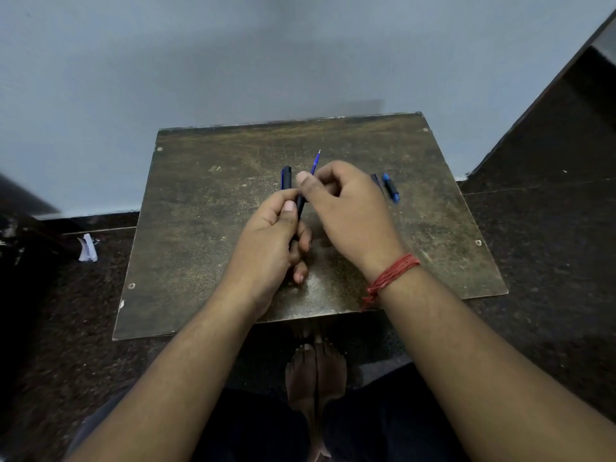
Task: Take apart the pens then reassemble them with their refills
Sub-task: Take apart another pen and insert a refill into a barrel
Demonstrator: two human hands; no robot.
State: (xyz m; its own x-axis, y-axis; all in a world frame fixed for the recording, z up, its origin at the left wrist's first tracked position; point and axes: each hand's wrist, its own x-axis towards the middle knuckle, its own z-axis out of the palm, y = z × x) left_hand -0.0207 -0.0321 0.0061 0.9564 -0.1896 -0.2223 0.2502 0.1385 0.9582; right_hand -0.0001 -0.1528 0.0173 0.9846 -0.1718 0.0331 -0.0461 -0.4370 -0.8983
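Observation:
My left hand [270, 241] grips a dark pen barrel [299, 208] over the middle of the worn brown board [206, 228]. Pinched in my right hand [346, 208] is a thin blue refill [315, 163]; its silver tip points up and away, and its lower end meets the barrel's top behind my thumb. A dark blue pen part [286, 177] lies on the board just left of my hands. Two more parts rest to the right of my right hand: a dark piece [376, 180] and a blue and black piece [390, 189].
The board sits low on a dark speckled floor against a pale wall. A crumpled white paper [87, 249] lies on the floor to the left. My bare feet [315, 371] show below the board's near edge. A dark slanted surface rises at right.

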